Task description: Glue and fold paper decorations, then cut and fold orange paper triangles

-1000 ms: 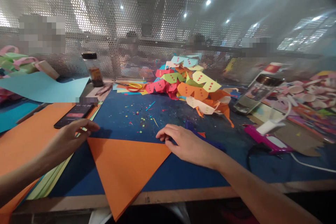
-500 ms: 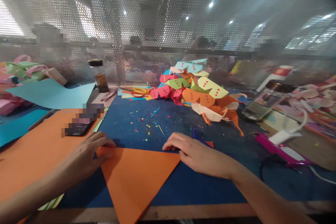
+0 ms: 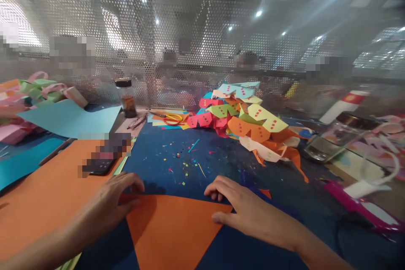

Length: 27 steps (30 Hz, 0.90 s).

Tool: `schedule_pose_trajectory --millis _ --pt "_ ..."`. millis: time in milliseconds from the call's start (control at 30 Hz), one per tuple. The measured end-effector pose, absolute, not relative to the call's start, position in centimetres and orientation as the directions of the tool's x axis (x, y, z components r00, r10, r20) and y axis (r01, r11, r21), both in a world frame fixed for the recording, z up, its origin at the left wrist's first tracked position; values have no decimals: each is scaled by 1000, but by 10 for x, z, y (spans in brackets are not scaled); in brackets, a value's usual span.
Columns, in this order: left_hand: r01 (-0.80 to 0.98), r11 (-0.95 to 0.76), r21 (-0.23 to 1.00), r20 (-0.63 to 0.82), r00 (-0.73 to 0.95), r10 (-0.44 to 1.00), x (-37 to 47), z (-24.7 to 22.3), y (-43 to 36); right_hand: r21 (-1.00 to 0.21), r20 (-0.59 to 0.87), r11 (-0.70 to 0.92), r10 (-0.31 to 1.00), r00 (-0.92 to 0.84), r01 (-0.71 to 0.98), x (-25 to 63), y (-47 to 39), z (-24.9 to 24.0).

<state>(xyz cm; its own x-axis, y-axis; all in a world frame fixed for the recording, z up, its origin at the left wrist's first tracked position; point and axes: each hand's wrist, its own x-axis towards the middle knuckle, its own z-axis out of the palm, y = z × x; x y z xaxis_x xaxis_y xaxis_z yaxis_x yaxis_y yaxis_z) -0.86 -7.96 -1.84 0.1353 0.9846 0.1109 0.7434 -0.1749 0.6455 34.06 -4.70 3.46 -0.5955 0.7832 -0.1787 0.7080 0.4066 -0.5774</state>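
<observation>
An orange paper sheet, shaped like a triangle with its wide edge away from me, lies on the blue table top at the near edge. At its upper left corner is my left hand, thumb on the paper and curled fingers apart from the thumb. My right hand is at the upper right corner, its thumb on the paper's edge and its fingers raised just beyond it, with a gap between them. Neither hand grips the sheet.
Larger orange paper with a phone lies left. Ahead are paper scraps, scissors, a jar and a pile of folded paper shapes. A glass bottle and magenta device are right.
The view has tilted up, so things sit lower in it. The thumb and fingers of my right hand have spread apart at the corner. My left hand stays at the other corner.
</observation>
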Motion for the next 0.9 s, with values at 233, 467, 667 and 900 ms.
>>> schedule_pose_trajectory --millis 233,467,667,900 --pt "582 -178 793 145 103 984 -5 2 -67 -628 -121 365 826 -550 687 337 -38 39" --pt "-166 143 976 -142 19 990 -18 6 -39 -723 -81 249 896 -436 645 342 -21 49" --pt "-221 311 925 -260 229 938 -4 -14 -37 -798 -104 163 911 -399 580 350 -8 41" --pt "-7 235 972 -225 265 938 2 -9 -58 -774 -120 151 918 -377 615 340 -11 44"
